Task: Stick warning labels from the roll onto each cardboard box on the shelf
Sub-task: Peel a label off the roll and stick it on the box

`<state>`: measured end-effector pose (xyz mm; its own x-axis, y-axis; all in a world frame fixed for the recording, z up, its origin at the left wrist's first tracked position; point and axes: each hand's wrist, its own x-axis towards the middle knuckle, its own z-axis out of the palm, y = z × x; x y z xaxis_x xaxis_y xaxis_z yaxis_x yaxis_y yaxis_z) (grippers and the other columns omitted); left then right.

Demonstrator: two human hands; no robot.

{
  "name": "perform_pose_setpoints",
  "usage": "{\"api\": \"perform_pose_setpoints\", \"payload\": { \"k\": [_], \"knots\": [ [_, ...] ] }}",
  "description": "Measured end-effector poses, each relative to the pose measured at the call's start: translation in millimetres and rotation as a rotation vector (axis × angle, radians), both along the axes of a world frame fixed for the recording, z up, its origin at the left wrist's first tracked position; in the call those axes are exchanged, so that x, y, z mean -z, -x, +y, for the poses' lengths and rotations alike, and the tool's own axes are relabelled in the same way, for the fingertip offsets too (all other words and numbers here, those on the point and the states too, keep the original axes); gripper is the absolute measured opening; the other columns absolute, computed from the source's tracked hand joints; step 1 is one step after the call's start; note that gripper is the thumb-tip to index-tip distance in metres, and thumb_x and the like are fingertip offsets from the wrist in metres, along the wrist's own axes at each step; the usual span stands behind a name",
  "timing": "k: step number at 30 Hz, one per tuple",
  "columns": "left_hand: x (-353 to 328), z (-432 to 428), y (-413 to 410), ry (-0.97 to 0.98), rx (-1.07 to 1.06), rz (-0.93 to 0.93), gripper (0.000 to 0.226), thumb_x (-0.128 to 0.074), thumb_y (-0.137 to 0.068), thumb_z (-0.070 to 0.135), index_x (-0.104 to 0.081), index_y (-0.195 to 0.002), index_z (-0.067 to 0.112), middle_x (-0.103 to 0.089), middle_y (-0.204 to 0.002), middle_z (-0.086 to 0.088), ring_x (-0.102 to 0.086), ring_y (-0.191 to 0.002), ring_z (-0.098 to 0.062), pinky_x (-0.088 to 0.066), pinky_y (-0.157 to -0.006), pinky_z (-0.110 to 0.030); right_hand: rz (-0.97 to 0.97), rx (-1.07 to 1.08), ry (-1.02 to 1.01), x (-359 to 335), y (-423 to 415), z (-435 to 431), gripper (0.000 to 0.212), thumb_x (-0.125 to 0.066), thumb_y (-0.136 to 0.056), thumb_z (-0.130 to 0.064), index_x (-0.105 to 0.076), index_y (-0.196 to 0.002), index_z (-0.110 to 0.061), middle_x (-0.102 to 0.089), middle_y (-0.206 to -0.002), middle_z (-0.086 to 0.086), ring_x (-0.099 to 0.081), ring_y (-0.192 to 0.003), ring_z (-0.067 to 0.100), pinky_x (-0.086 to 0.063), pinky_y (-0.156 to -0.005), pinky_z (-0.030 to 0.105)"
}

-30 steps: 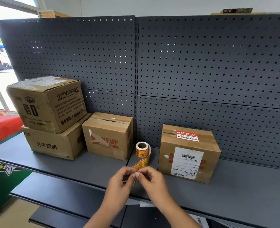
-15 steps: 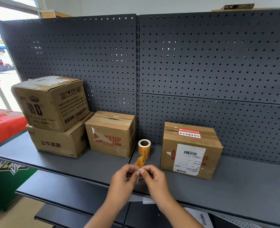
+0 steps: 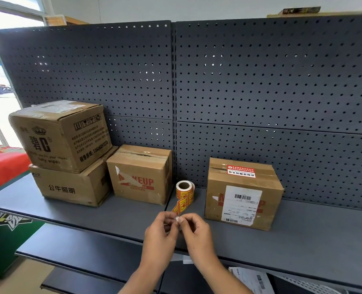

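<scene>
A roll of yellow-and-red warning labels point(image 3: 185, 189) stands on the dark shelf point(image 3: 303, 236) between two cardboard boxes, its strip trailing down toward my hands. My left hand point(image 3: 161, 232) and my right hand point(image 3: 196, 229) meet fingertip to fingertip in front of the roll, both pinching the end of the label strip point(image 3: 179, 206). The right box point(image 3: 242, 194) carries a red-and-white label on its top and a white shipping label on its front. The middle box point(image 3: 140, 175) shows no warning label. At the left, a large box point(image 3: 61, 134) sits on a lower box point(image 3: 69, 187).
A perforated dark back panel point(image 3: 260, 81) rises behind the boxes. A lower shelf point(image 3: 80, 251) juts out below, with papers point(image 3: 252, 279) at the bottom right. A red surface point(image 3: 1, 164) and a green stand point(image 3: 3, 234) lie to the left.
My hands have stayed together at the strip's end, fingers shifting slightly. The view has drifted a little so the boxes sit further right in the picture.
</scene>
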<state>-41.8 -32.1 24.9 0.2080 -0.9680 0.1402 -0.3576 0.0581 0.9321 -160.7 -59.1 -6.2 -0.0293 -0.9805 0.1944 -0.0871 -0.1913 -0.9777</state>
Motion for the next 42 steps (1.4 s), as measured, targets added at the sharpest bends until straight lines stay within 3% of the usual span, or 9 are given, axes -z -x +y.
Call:
{"api": "perform_pose_setpoints", "payload": {
  "k": [15,18,23,27,29,32,36,42],
  "knots": [
    [-1.2,6.0,2.1,-0.012,0.026,0.04,0.006,-0.069,-0.099,0.023,-0.071,-0.094,0.025,-0.075,-0.087,0.016,-0.071,-0.085,0.0,-0.055,-0.072,-0.016,0.011,0.015,0.069,1.2,5.5,4.7,0.014,-0.066,-0.1,-0.016,-0.076,-0.099,-0.025,-0.075,-0.097,-0.006,-0.071,-0.098,0.014,-0.059,-0.089,0.039],
    [-0.7,7.6,2.7,-0.03,0.011,0.087,0.006,-0.069,-0.098,0.024,-0.07,-0.092,0.022,-0.074,-0.086,0.014,-0.069,-0.08,0.0,-0.051,-0.066,-0.013,0.017,0.015,0.081,0.1,6.5,5.9,0.015,-0.068,-0.099,-0.014,-0.076,-0.096,-0.026,-0.074,-0.097,-0.008,-0.07,-0.099,0.013,-0.058,-0.089,0.034],
    [4.9,5.5,2.8,-0.066,0.01,0.122,0.011,-0.069,-0.097,0.025,-0.066,-0.089,0.018,-0.07,-0.079,0.004,-0.061,-0.067,-0.004,-0.049,-0.061,-0.019,0.021,0.026,0.087,0.7,4.5,6.2,0.018,-0.068,-0.097,-0.008,-0.074,-0.091,-0.024,-0.072,-0.096,-0.008,-0.069,-0.098,0.012,-0.057,-0.086,0.026],
    [7.9,1.0,4.5,-0.09,0.025,0.17,0.012,-0.066,-0.099,0.028,-0.068,-0.089,0.02,-0.072,-0.083,0.0,-0.067,-0.08,-0.021,-0.058,-0.076,-0.039,0.019,0.027,0.075,1.9,3.9,6.1,0.018,-0.068,-0.096,-0.006,-0.074,-0.091,-0.022,-0.072,-0.095,-0.006,-0.069,-0.096,0.012,-0.056,-0.084,0.024],
    [9.1,-1.2,4.4,-0.082,0.031,0.174,0.015,-0.065,-0.1,0.03,-0.069,-0.089,0.02,-0.073,-0.085,-0.001,-0.07,-0.085,-0.022,-0.059,-0.083,-0.046,0.001,0.03,0.056,0.3,4.7,6.5,0.015,-0.07,-0.096,-0.008,-0.075,-0.091,-0.022,-0.073,-0.094,-0.005,-0.07,-0.095,0.012,-0.055,-0.083,0.021],
    [11.2,-2.7,3.1,-0.078,0.041,0.144,0.019,-0.066,-0.1,0.036,-0.07,-0.089,0.02,-0.075,-0.086,-0.001,-0.072,-0.087,-0.02,-0.06,-0.086,-0.047,-0.053,0.044,-0.01,-2.9,8.0,5.5,0.01,-0.072,-0.095,-0.012,-0.076,-0.088,-0.018,-0.075,-0.089,-0.003,-0.07,-0.088,0.009,-0.055,-0.079,0.022],
    [12.3,-1.3,1.0,-0.087,0.012,0.121,0.018,-0.067,-0.1,0.029,-0.07,-0.087,0.018,-0.073,-0.082,-0.004,-0.069,-0.085,-0.029,-0.057,-0.08,-0.047,-0.117,0.081,-0.102,-2.3,11.4,2.5,0.014,-0.07,-0.092,-0.005,-0.074,-0.081,-0.013,-0.07,-0.076,-0.001,-0.061,-0.071,0.007,-0.048,-0.066,0.023],
    [14.8,0.2,-4.8,-0.102,-0.005,0.115,0.016,-0.068,-0.099,0.028,-0.071,-0.088,0.016,-0.076,-0.084,0.0,-0.073,-0.084,-0.02,-0.061,-0.086,-0.047,-0.188,0.112,-0.205,1.8,16.8,-2.7,0.014,-0.067,-0.094,-0.006,-0.074,-0.083,-0.012,-0.071,-0.074,0.004,-0.064,-0.072,0.017,-0.05,-0.066,0.033]
  ]
}}
